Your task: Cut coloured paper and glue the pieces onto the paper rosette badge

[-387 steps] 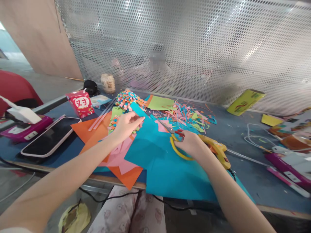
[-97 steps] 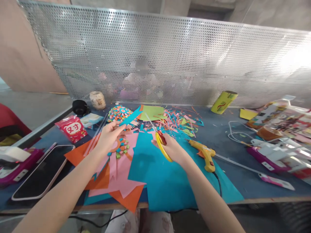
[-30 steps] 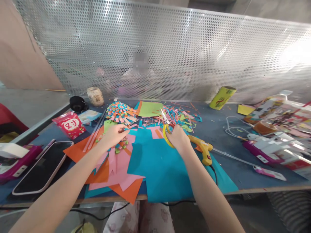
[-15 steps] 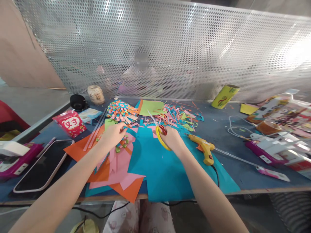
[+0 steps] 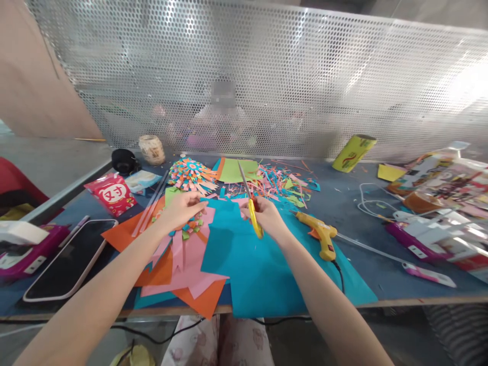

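My right hand (image 5: pixel 267 216) is closed on a pair of scissors (image 5: pixel 252 208) with yellow handles. Their blades point away from me, over a green paper sheet (image 5: pixel 236 169), and appear closed. To the left, my left hand (image 5: pixel 185 209) has its thumb and fingers drawn together; whatever lies between them is too small to make out. Under that hand lies a pink paper sheet (image 5: pixel 194 264) with small coloured paper strips. A large blue paper sheet (image 5: pixel 259 269) spreads below both hands. Just beyond my left hand sits a fringed, multicoloured paper flower (image 5: pixel 191 173).
A yellow glue gun (image 5: pixel 322 233) lies right of my right hand, its cord running off the front edge. Paper scraps (image 5: pixel 282 179) are heaped at the back. A phone (image 5: pixel 70 262), red packet (image 5: pixel 112 194) and yellow tube (image 5: pixel 354 152) are around. A perforated metal panel (image 5: pixel 267 76) stands behind.
The scissors have swung in my right hand, so their blades stand more upright and the handles hang lower. My left thumb and fingers have shifted slightly right.
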### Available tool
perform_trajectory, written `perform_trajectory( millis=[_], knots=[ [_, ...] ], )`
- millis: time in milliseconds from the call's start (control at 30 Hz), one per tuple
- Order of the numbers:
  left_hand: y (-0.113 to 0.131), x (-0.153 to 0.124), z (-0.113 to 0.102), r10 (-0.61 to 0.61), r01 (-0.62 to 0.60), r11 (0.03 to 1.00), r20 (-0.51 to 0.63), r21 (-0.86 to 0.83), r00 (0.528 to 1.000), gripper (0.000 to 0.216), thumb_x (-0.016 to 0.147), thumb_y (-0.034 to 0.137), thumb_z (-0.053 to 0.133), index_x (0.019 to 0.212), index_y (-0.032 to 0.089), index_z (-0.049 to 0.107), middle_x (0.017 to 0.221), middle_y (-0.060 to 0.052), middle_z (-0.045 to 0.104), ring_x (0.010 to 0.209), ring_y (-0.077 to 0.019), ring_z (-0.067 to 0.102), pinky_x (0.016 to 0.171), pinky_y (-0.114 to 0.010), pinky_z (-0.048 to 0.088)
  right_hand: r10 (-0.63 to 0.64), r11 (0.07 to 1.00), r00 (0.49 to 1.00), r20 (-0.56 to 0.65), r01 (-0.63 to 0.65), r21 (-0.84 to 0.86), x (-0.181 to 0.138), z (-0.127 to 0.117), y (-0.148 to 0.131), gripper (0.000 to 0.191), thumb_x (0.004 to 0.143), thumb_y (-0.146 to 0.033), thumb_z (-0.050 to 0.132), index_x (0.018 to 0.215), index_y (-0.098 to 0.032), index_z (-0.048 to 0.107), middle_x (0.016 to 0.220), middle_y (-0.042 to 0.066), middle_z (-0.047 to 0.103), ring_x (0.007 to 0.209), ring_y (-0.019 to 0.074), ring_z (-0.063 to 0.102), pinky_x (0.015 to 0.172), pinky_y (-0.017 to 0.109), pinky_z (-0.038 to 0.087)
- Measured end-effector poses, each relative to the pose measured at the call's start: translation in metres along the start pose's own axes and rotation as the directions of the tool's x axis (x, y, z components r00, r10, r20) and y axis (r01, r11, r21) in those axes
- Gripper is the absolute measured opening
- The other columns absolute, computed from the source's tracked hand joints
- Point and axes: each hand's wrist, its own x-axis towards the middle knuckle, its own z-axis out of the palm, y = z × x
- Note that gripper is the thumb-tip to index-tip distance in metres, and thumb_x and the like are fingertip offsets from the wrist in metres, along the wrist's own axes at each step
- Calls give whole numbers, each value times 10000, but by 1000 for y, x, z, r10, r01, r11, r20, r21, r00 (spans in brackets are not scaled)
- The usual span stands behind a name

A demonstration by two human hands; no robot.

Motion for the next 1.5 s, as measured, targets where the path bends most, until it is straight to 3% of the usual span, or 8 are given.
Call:
perform_trajectory(
  millis=[267, 467, 633, 733, 933, 1200, 1333, 1500],
  knots=[
    [2, -6, 1, -64, 30, 990, 254, 137, 965, 221, 786, 395, 560, 838, 183, 595, 490, 33, 546, 348, -87, 441, 374, -211, 354, -25, 1000, 1000, 15, 25, -8, 1, 3, 2, 393, 557, -438, 711, 745, -200, 462, 722, -3, 597, 613, 126, 581, 618, 285, 483],
    [4, -8, -3, -62, -176, 885, 486, 430, 872, 150, 733, 312, 577, 760, 191, 660, 565, 27, 571, 498, -97, 486, 477, -195, 333, -88, 979, 996, -30, 81, -185, -1, 2, 6, 334, 584, -354, 721, 759, -191, 488, 765, 8, 580, 698, 149, 551, 686, 303, 450],
    [4, -9, 2, -38, -240, 818, 466, 523, 884, 105, 710, 233, 545, 674, 197, 637, 536, 30, 522, 486, -105, 444, 462, -209, 282, -205, 859, 906, 370, 348, -376, -13, 4, -1, 312, 712, -397, 648, 912, -181, 547, 905, 33, 607, 800, 164, 543, 709, 280, 437],
    [4, -11, 2, -48, -215, 799, 417, 561, 908, 133, 684, 227, 536, 560, 192, 568, 492, 34, 486, 461, -103, 416, 450, -218, 257, -151, 803, 867, 474, 387, -453, -17, -3, -5, 357, 715, -423, 659, 979, -194, 587, 935, 43, 625, 813, 179, 554, 697, 275, 428],
    [4, -11, -4, -45, -249, 716, 399, 652, 916, 96, 636, 170, 477, 546, 197, 494, 502, 35, 459, 479, -114, 404, 473, -240, 246, -114, 727, 918, 380, 338, -598, -9, -29, -6, 285, 711, -471, 635, 782, -196, 641, 670, -4, 594, 605, 141, 501, 556, 249, 349],
    [9, -11, 5, 13, -317, 508, 361, 801, 932, 257, 719, 178, 438, 835, 209, 666, 593, -26, 586, 569, -183, 510, 514, -286, 241, 23, 942, 936, 352, 98, -322, -6, -35, -8, 281, 674, -464, 638, 633, -191, 586, 588, -2, 595, 602, 169, 578, 565, 275, 427],
    [6, -9, 5, 41, -256, 547, 279, 797, 959, 460, 797, 280, 435, 1233, 171, 535, 645, -30, 624, 655, -216, 580, 573, -290, 334, -24, 941, 958, 285, 118, -317, -4, -34, -6, 324, 706, -500, 600, 644, -186, 550, 589, -3, 586, 591, 163, 579, 549, 267, 421],
    [3, -14, 17, 129, -351, 585, 344, 731, 930, 392, 808, 313, 489, 1165, 175, 576, 934, -80, 680, 894, -231, 616, 760, -318, 438, -163, 835, 985, 64, 172, -523, 2, -31, 1, 391, 749, -542, 565, 619, -177, 512, 589, 4, 582, 575, 142, 548, 501, 236, 380]
  ],
)
